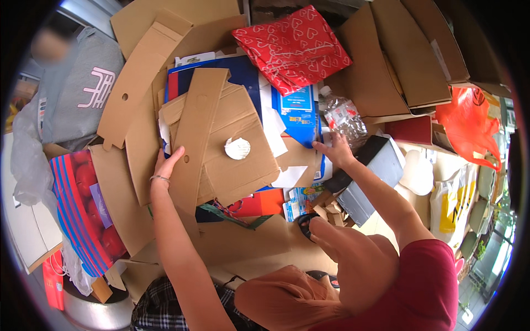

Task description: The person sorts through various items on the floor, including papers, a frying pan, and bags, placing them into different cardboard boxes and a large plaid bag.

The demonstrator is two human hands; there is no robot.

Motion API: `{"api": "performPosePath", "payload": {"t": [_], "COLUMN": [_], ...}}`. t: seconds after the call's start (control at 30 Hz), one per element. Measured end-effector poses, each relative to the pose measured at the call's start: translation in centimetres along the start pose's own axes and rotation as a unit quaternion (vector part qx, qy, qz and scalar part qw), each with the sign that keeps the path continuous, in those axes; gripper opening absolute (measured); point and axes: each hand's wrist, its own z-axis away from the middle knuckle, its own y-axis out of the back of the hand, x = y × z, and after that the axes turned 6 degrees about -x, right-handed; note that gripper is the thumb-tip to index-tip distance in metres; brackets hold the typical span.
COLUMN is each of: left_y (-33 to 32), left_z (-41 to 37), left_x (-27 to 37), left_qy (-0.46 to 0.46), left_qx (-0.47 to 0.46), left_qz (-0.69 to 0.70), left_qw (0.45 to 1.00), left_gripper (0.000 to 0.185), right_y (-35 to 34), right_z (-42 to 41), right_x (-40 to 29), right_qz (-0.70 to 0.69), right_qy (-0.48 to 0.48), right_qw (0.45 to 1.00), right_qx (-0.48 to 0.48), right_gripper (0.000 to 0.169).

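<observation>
A stack of flattened cardboard (232, 178) and blue printed boxes (294, 111) lies in an open carton in front of me. My left hand (167, 163), with a bracelet at the wrist, is at the stack's left edge, thumb on top and fingers hidden behind it. A narrow cardboard strip (198, 120) with a small hole lies across the top, beside a round white piece (237, 148). My right hand (336, 151) touches the right side of the stack with its fingers spread, just below a clear plastic bottle (343, 113).
A red heart-patterned bag (296, 47) lies at the back. Large cartons (397, 53) and an orange plastic bag (468, 120) stand at the right. At the left are a grey bag (78, 87) and a striped bag (87, 207). A grey box (370, 178) is near my right forearm.
</observation>
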Motion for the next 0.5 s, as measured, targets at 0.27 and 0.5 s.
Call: {"api": "performPosePath", "payload": {"t": [0.27,0.5], "left_y": [-0.7,-1.8], "left_z": [2.0,2.2], "left_x": [1.4,-0.3], "left_qy": [-0.003,-0.079], "left_qx": [-0.078,-0.011], "left_qz": [0.065,0.025], "left_qw": [0.995,0.996], "left_gripper": [0.073,0.085], "right_y": [-0.2,2.0], "right_z": [-2.0,-0.8], "right_x": [0.3,-1.8], "right_qz": [-0.35,-0.398], "right_qy": [-0.028,-0.031], "right_qw": [0.935,0.905], "right_qx": [-0.057,-0.149], "right_gripper": [0.075,0.076]}}
